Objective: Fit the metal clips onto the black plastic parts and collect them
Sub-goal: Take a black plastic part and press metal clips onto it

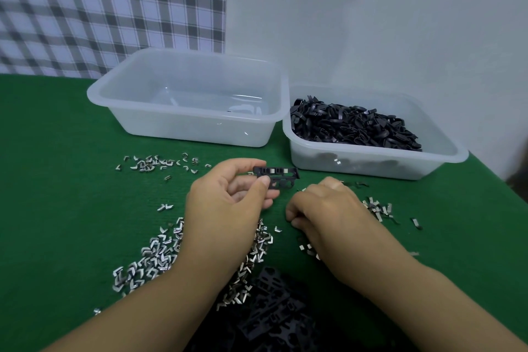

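My left hand [225,203] pinches a flat black plastic part [278,177] above the green table, thumb on its near face; metal clips show along its top edge. My right hand [325,206] lies knuckles-up on the table to the right, fingers curled down among loose clips; what they hold is hidden. A large heap of bent metal clips [154,257] spreads under my left forearm. More black plastic parts [274,308] are piled at the near edge between my arms.
A nearly empty translucent tub [123,88] stands at the back centre. A second tub [445,160] to its right is full of small black loops. Smaller clip scatters lie at the left [148,164] and right [377,208]. A wall and checked curtain stand behind.
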Demonstrator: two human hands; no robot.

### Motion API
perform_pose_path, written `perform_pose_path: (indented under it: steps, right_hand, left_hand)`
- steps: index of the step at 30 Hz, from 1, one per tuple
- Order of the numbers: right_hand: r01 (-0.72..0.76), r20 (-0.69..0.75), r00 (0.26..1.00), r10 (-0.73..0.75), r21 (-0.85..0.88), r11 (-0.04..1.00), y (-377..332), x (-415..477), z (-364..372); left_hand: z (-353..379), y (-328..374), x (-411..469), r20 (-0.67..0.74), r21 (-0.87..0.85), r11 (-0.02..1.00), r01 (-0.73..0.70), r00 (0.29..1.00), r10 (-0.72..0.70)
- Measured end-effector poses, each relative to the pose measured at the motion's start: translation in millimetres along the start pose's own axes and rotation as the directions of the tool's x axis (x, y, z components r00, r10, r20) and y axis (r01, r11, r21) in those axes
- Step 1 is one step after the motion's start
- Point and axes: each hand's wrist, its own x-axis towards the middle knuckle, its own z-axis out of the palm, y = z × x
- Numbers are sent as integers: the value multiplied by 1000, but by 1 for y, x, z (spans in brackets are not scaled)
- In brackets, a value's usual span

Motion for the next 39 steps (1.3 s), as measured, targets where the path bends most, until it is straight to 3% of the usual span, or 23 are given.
perform_pose_path:
  steps: [18,29,39]
  right_hand:
    - [-19,-30,999,21,90,996,4,-3,-2]
    - [-111,-281,925,255,443,890,6,-7,-2]
    - [-106,-246,905,348,662,742,6,-6,-2]
  left_hand:
    - [0,2,-1,14,11,1000,19,1000,-19]
    - [-1,0,0,32,16,999,41,999,-41]
    - [-1,-1,1,37,7,999,46,998,-46]
